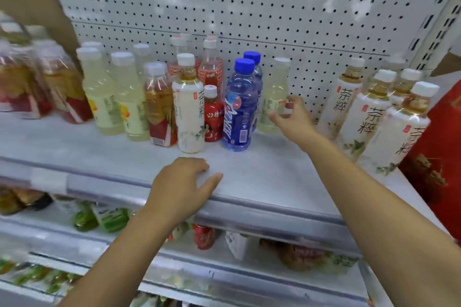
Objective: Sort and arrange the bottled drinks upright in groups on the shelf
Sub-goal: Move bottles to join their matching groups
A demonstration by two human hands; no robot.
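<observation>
hands apart, pale shelf, pegboard

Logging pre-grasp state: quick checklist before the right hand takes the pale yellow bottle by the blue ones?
1. Right hand open, fingers spread: ok.
2. Grip closed on the pale yellow bottle: not ok, fingers only at its side.
3. Bottle upright: ok.
4. Clearance from the blue bottle: not ok, they stand nearly touching.
5. Left hand out of the way, resting on the shelf edge: ok.
6. Cap sealed: cannot tell.
</observation>
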